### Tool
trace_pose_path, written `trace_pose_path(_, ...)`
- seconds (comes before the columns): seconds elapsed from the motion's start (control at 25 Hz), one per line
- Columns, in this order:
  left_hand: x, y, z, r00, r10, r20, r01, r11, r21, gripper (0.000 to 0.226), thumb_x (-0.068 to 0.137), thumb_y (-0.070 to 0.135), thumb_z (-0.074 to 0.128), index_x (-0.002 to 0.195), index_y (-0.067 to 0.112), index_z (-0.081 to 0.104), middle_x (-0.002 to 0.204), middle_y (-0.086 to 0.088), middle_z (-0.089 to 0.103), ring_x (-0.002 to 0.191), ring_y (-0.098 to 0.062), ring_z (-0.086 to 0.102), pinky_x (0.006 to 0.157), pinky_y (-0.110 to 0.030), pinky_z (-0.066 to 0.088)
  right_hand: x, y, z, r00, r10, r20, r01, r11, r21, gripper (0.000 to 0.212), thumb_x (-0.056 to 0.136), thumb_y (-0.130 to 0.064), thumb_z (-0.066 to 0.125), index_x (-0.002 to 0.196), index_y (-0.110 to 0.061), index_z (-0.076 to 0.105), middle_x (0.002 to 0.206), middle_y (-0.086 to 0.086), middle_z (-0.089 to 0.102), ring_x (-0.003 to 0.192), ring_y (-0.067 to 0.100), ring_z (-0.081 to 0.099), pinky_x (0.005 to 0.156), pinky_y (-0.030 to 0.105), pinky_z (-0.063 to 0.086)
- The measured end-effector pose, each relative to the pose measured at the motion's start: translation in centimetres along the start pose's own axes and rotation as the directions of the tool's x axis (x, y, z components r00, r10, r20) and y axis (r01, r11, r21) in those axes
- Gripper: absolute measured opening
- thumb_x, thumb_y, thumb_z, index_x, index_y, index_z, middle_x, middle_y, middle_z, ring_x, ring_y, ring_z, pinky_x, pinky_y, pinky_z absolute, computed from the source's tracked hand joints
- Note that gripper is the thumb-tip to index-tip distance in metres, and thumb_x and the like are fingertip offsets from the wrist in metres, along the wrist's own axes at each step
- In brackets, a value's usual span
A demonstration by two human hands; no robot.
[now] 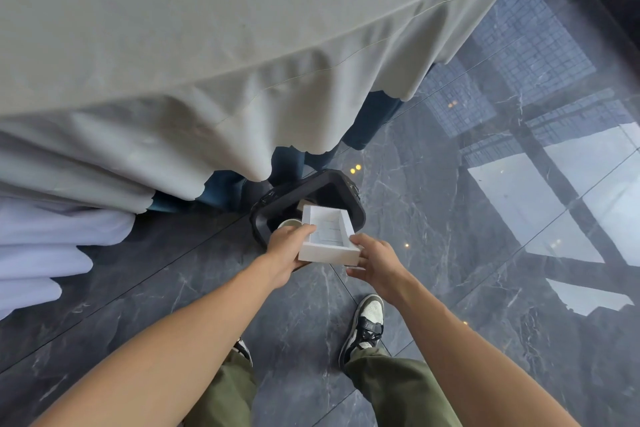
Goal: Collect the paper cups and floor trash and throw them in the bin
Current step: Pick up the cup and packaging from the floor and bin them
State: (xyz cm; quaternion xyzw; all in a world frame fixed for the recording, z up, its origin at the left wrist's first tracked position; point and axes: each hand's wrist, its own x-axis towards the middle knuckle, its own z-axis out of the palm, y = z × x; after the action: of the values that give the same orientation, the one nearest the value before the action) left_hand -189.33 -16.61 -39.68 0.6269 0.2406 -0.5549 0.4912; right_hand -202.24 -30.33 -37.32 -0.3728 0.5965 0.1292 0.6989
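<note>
- Below, both hands hold a white open box [328, 237] over the mouth of a black bin [313, 184] that stands on the dark marble floor [450, 253].
- Left hand [285, 253] grips the box's left side, thumb curled over its top edge and fingers underneath.
- Right hand [375, 262] pinches the box's near right corner, fingers bent round the edge.
- Box is tilted, its open top facing up and its far end reaching over the bin's opening.
- Inside the bin a paper cup [289, 224] shows just left of the box, partly hidden by the left hand.
- Tabletop [173, 28] draped in a pale cloth fills the upper left, its hem hanging just beside the bin.
- Person's shoe [367, 322] stands on the floor near the bin, olive trousers below it.
</note>
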Motion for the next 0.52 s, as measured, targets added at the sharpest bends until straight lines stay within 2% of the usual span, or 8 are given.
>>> trace_pose_path(0.08, 0.5, -0.2, 0.2, 1.0, -0.005, 0.002, 0.005, 1.0, -0.007, 0.03, 0.095, 0.022, 0.068, 0.122, 0.009, 0.068, 0.117, -0.018, 0.071, 0.106, -0.029, 0.07, 0.083, -0.041, 0.064, 0.9, -0.2, -0.2, 0.999, -0.023, -0.035, 0.023, 1.0, -0.007, 0.03, 0.099, -0.018, 0.061, 0.118, 0.004, 0.066, 0.077, 0.01, 0.066, 0.063, 0.02, 0.066, 0.061, 0.033, 0.058)
trace_pose_path(0.36, 1.8, -0.2, -1.1, 0.997, -0.02, -0.068, 0.021, 1.0, 0.002, 0.038, 0.093, 0.019, 0.073, 0.126, 0.005, 0.063, 0.119, -0.018, 0.067, 0.109, -0.03, 0.067, 0.073, -0.034, 0.062, 2.9, -1.0, 0.8, 0.997, -0.008, -0.083, 0.002, 0.997, -0.077, 0.025, 0.098, -0.007, 0.052, 0.112, 0.003, 0.07, 0.089, 0.017, 0.072, 0.069, 0.021, 0.068, 0.062, 0.029, 0.058)
trace_pose_path(0.44, 1.7, -0.3, -1.6, 0.998, -0.029, -0.051, 0.03, 0.999, 0.02, 0.033, 0.094, 0.021, 0.073, 0.123, 0.006, 0.064, 0.118, -0.018, 0.067, 0.111, -0.03, 0.067, 0.078, -0.035, 0.062, 2.9, -1.0, 1.4, 0.997, -0.009, -0.081, 0.003, 0.998, -0.063, 0.022, 0.1, -0.013, 0.053, 0.107, -0.001, 0.069, 0.095, 0.016, 0.072, 0.078, 0.023, 0.071, 0.069, 0.032, 0.061)
trace_pose_path(0.52, 1.8, -0.5, -2.0, 0.999, -0.035, -0.016, 0.036, 0.999, 0.035, 0.036, 0.095, 0.022, 0.072, 0.128, 0.009, 0.063, 0.12, -0.016, 0.068, 0.112, -0.03, 0.068, 0.087, -0.038, 0.061, 2.9, -1.1, 2.0, 0.996, -0.008, -0.088, 0.001, 0.997, -0.072, 0.023, 0.102, -0.019, 0.052, 0.113, -0.004, 0.065, 0.108, 0.019, 0.071, 0.094, 0.029, 0.074, 0.078, 0.037, 0.064)
